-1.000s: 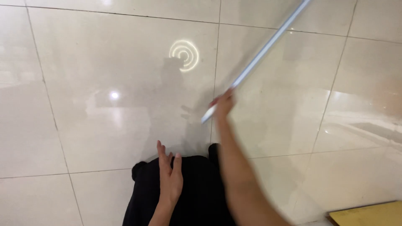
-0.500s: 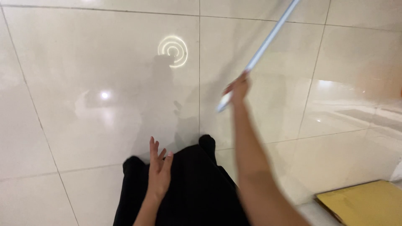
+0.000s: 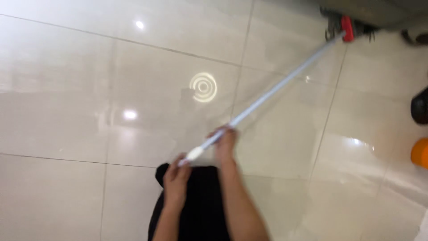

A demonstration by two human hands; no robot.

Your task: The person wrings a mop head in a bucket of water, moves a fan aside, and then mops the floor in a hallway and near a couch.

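Fingers of right hand [image 3: 226, 143] wrapped round pole [image 3: 276, 89] near its lower end; left hand [image 3: 177, 178] cups end cap, fingers curled, grip blurred. Pole runs up-right over glossy tiled floor [image 3: 67, 102] to red fitting [image 3: 347, 28] by dark mop head, partly out of view. Pole looks stiff, light, smooth, likely slippery; best held low, hands spaced. Orange object [image 3: 420, 152] at right edge.
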